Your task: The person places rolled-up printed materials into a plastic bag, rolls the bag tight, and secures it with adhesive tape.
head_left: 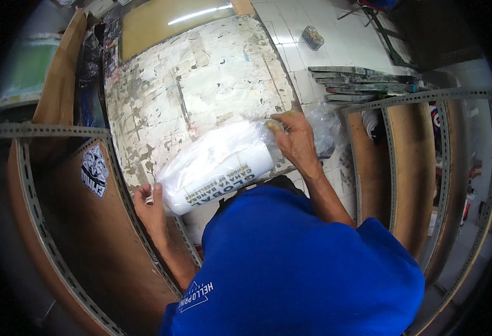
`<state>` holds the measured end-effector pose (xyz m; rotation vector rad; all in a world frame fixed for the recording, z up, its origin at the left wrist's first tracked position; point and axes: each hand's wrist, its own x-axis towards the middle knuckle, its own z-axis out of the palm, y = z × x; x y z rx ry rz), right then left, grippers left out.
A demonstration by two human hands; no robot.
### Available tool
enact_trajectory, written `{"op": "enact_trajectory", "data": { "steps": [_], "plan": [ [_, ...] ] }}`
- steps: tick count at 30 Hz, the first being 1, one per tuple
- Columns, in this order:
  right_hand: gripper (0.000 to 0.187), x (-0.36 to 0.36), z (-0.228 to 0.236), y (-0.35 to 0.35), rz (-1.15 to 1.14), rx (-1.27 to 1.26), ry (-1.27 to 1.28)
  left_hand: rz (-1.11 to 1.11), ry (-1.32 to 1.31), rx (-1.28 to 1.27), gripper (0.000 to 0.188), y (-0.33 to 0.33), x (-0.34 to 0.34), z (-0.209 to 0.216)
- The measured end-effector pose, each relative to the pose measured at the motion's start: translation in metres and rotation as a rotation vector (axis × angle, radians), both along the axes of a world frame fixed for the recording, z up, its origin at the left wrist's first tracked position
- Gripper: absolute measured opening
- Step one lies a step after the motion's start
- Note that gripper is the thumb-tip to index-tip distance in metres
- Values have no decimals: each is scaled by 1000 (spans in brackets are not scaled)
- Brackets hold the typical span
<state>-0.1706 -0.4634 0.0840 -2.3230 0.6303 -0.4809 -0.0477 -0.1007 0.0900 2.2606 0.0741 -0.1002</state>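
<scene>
A white printed bundle (pixel 233 178), rounded like a roll or a thick fold, lies slantwise across the near edge of the worktable. It has dark and gold lettering and sits in a clear plastic bag (pixel 215 143). At the bundle's right end my right hand (pixel 296 140) is closed on the plastic, with fingertips pinched over the bag's end. My left hand (pixel 150 208) is beside the other end, thumb and fingers apart, the thumb against the plastic. Whether its fingers touch the bag underneath is hidden.
Worn white paint covers the worktable (pixel 229 70), with a yellowish panel (pixel 170 27) at its far end. Metal-framed wooden shelves (pixel 111 224) flank me at left, with more shelves (pixel 408 162) at right. Stacked dark-edged boards (pixel 363 79) and a small tin (pixel 312 38) lie beyond the table's right side.
</scene>
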Motion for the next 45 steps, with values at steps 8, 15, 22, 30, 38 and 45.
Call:
{"op": "enact_trajectory", "data": {
  "steps": [8,15,22,30,38,45],
  "plan": [
    [40,8,-3,-4,23,630,257,-503,-190,-44,24,-118,35,40],
    [40,-8,-22,-14,-234,1359,-179,-1011,235,-44,34,-236,45,28],
    [22,-19,4,-23,-192,767,116,-1260,423,57,25,-272,51,15],
    [29,-18,24,-5,-117,702,231,-1409,448,-114,20,-282,51,8],
    [25,-24,13,9,-220,754,39,-1581,487,5,22,-278,61,4],
    [27,-21,12,17,-180,716,-76,-1537,418,34,23,-280,59,8]
  ]
}}
